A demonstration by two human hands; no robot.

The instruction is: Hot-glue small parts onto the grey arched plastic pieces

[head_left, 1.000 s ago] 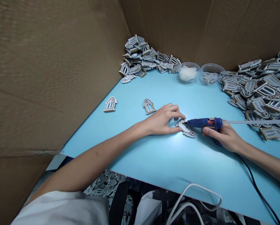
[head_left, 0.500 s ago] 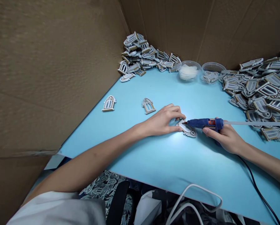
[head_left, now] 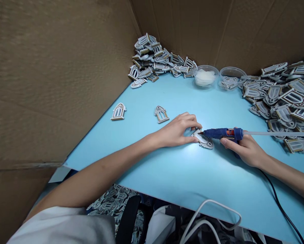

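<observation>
And not a word to read here, folks: the blue hot glue gun (head_left: 219, 134) in the right hand (head_left: 243, 149) shows no legible marking, and the arched window piece (head_left: 203, 141) at the left hand (head_left: 176, 130) carries no readable lettering either.

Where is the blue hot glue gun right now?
In the head view, the blue hot glue gun sits in the right hand, its tip at the arched window piece by the left hand.

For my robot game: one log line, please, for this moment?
left hand: holds window piece | right hand: holds glue gun
</observation>
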